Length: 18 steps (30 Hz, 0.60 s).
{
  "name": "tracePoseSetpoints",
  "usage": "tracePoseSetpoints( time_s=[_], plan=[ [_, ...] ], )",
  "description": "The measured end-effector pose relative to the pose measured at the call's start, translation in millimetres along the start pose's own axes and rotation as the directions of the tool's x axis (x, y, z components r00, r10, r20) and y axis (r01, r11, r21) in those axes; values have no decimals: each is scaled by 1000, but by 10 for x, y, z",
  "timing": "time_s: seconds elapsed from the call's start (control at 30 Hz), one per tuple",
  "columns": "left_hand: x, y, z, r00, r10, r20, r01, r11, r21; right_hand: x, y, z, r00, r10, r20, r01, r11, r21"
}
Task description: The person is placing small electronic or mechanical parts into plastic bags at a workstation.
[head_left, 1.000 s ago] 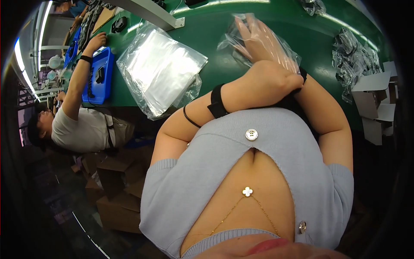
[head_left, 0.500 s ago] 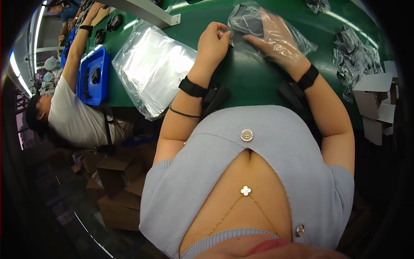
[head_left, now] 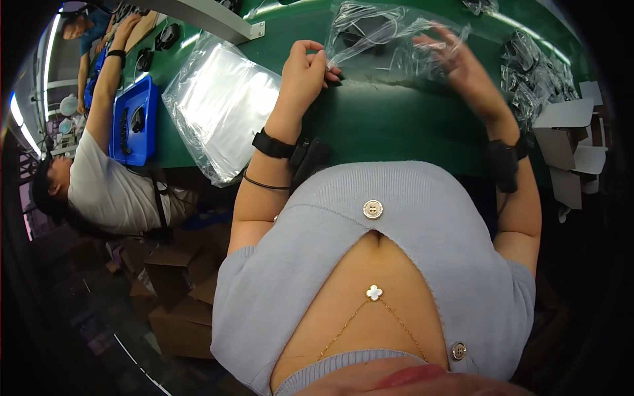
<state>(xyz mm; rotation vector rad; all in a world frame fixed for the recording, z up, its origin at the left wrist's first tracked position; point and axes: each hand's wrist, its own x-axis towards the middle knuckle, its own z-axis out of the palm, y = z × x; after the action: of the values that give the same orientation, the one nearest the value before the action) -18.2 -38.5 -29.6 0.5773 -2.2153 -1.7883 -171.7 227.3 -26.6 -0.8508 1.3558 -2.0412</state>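
A clear plastic bag (head_left: 406,56) lies on the green table in front of me, with a dark object and a pale cable (head_left: 363,30) inside it. At the bag's left edge, my left hand (head_left: 305,76) is closed, pinching the plastic between thumb and fingers. My right hand (head_left: 470,74) is at the bag's right end, its fingers apart and slightly blurred against the crumpled film. Nothing shows in its grasp. What the dark object is cannot be made out through the plastic.
A stack of flat clear bags (head_left: 224,99) lies left of my left hand. Beyond it is a blue tray (head_left: 153,119) with black parts. Bagged items (head_left: 528,72) and open cardboard boxes (head_left: 561,135) sit at right. A metal post (head_left: 218,18) rises nearby; a co-worker (head_left: 99,178) reaches forward at left.
My right hand has drawn back to the right, out of the bag it was inside. My left hand has shifted slightly left, still pinching the bag's edge.
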Motion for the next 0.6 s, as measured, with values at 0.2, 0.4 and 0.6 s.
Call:
tracePoseSetpoints(
  time_s=[0.2, 0.4, 0.6],
  plan=[
    [-39, 49, -201, 1000, 12, -16, -12, 999, 33, -214, -204, -252, 964, 169, -204, -244, 869, -432],
    [-345, 202, -100, 744, 666, 46, -551, 573, 607, -451, -512, 251, 864, -472, 173, 309, 227, -923],
    [-160, 239, -66, 560, 745, 361, -758, 285, 587, -289, -340, 116, 856, -321, 405, 357, -199, -913]
  ],
)
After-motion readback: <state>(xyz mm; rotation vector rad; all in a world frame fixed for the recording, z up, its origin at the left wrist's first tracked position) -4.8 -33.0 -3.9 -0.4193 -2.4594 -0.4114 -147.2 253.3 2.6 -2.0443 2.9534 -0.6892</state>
